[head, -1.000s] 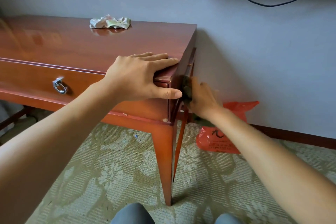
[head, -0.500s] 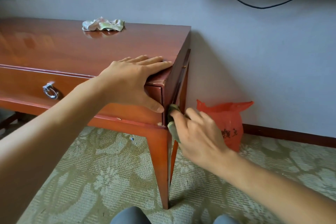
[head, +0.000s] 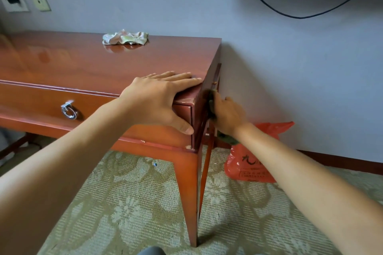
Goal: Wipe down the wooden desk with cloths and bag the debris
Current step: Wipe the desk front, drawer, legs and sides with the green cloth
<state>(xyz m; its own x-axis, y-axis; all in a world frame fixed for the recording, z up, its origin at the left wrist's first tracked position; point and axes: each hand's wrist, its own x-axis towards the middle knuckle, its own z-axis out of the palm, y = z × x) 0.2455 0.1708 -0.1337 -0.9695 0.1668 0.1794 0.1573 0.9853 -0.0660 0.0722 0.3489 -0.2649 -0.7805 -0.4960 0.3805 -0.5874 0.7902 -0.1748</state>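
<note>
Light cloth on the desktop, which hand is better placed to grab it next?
Left, probably. The left hand rests flat on the desk, nearer the light cloth; the right hand presses a dark cloth against the side.

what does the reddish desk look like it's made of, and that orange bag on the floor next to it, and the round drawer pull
The reddish-brown desk looks like wood or wood veneer under glossy lacquer: grain streaks show, the top mirrors the crumpled pale cloth, and chipped edges expose lighter material. The orange bag looks like thin plastic film, crinkled and printed. The round silver drawer pull appears to be polished metal, judging by its bright highlights.
</note>
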